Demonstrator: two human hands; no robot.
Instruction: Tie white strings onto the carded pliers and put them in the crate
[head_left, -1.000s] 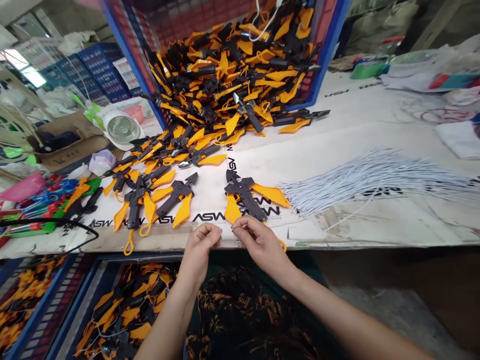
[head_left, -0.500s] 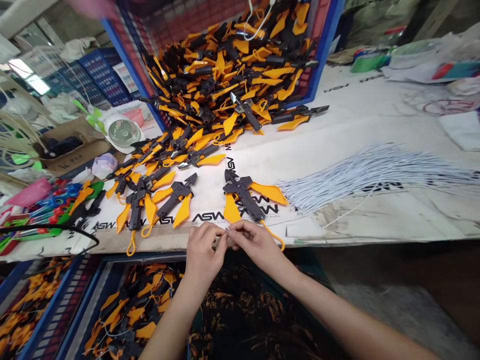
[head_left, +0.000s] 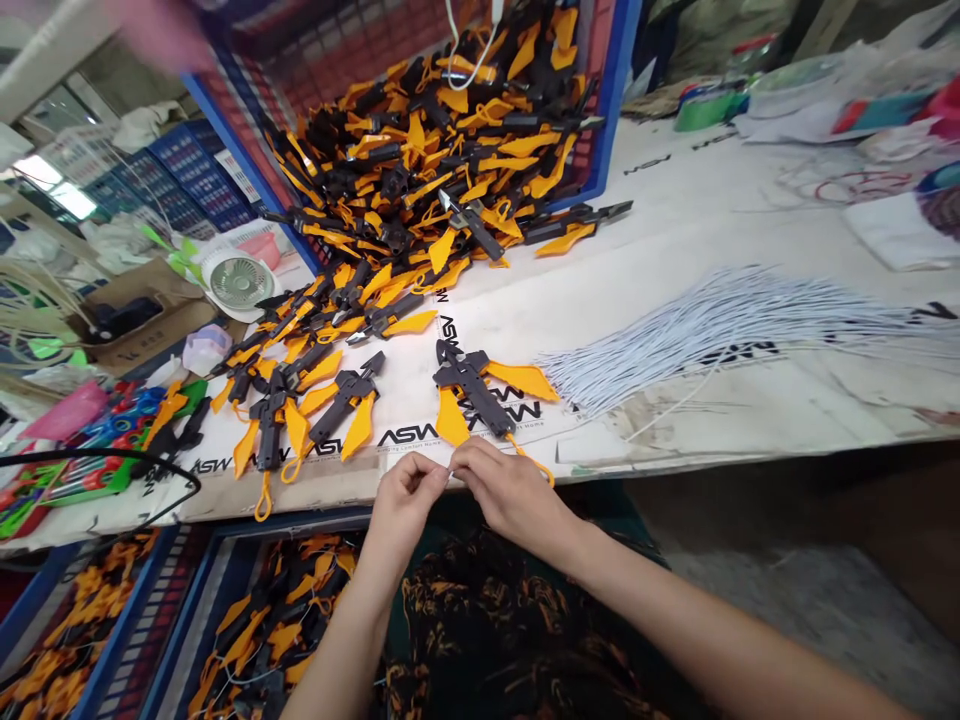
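Note:
At the table's near edge my left hand (head_left: 405,505) and my right hand (head_left: 506,490) meet fingertip to fingertip, both pinched on a thin white string (head_left: 450,474) that barely shows between them. Just beyond my right hand lies a stack of black-and-orange toy pieces (head_left: 480,392) with an orange loop (head_left: 534,462) trailing toward my wrist. A bundle of white strings (head_left: 720,330) fans out on the table to the right.
A tipped blue crate (head_left: 611,110) spills a big heap of the same toys (head_left: 420,190) across the table. More toys (head_left: 300,400) lie in a row at left. Blue crates (head_left: 247,620) with toys sit below the table. A small fan (head_left: 241,282) and cardboard box (head_left: 142,315) stand at left.
My hands have come together from slightly apart and now pinch at one spot. The view has tilted a little; the toys on the table have not moved.

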